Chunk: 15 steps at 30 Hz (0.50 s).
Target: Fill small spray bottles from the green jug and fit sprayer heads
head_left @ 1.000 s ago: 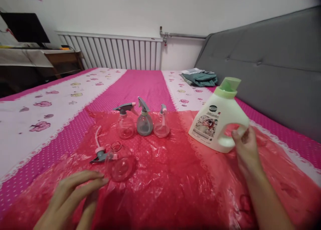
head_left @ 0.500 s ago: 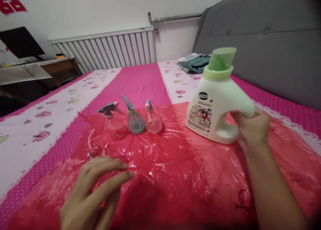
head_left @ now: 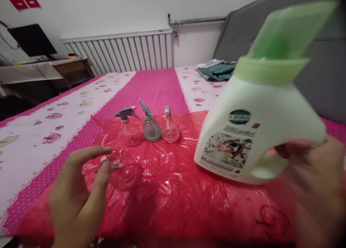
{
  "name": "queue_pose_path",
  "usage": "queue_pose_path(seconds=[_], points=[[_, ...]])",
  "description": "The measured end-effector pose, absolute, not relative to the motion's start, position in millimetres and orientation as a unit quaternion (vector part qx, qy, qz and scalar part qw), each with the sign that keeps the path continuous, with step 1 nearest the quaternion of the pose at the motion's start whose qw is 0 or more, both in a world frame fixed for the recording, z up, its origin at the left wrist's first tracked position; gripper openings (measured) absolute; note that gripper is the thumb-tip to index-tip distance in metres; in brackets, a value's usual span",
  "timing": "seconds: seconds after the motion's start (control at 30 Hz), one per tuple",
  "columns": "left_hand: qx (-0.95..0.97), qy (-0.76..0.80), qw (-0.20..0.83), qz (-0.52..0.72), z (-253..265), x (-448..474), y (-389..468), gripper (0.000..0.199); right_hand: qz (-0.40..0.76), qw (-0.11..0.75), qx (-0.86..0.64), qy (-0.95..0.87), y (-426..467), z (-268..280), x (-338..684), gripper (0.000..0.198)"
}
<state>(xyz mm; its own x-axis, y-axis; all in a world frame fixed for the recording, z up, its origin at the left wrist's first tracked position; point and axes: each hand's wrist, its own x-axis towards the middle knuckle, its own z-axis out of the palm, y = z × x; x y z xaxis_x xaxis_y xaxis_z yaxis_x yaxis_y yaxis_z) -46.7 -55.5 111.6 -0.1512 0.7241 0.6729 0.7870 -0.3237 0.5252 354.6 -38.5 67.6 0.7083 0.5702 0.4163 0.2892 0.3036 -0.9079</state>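
Observation:
My right hand (head_left: 316, 172) is wrapped round the handle of a white laundry detergent jug (head_left: 224, 140) with a green cap, tilted above the red plastic sheet. My left hand (head_left: 78, 190) has its thumb and index finger apart at the neck of a clear pink bottle (head_left: 125, 174); whether they touch it cannot be told. That bottle lies with its open mouth towards the hand. Behind it are a clear spray bottle (head_left: 131, 136) with a dark grey trigger head, a grey spray bottle (head_left: 151, 129) and a pink spray bottle (head_left: 171, 132).
The red plastic sheet (head_left: 173, 190) covers the near part of a bed with a pink patterned bedspread (head_left: 154, 82). Folded clothes (head_left: 217, 70) lie at the back, by a grey headboard (head_left: 251, 39). A radiator (head_left: 121, 51) lines the wall; a desk with a monitor (head_left: 32, 40) stands left.
The detergent jug has come closer and higher in my right hand. My left hand has moved left and up to the pink bottle's neck, thumb and index finger parted.

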Motion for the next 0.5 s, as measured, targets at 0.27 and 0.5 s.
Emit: queue_pose_path(seconds=[0.27, 0.5], points=[[-0.712, -0.58, 0.113, -0.378, 106, -63, -35, 0.045, 0.24, 0.665, -0.596, -0.382, -14, 46, 344, 0.087], [-0.628, -0.643, -0.02, -0.438, 57, -74, -34, 0.102, 0.248, 0.665, -0.579, -0.401, -5, 17, 365, 0.086]])
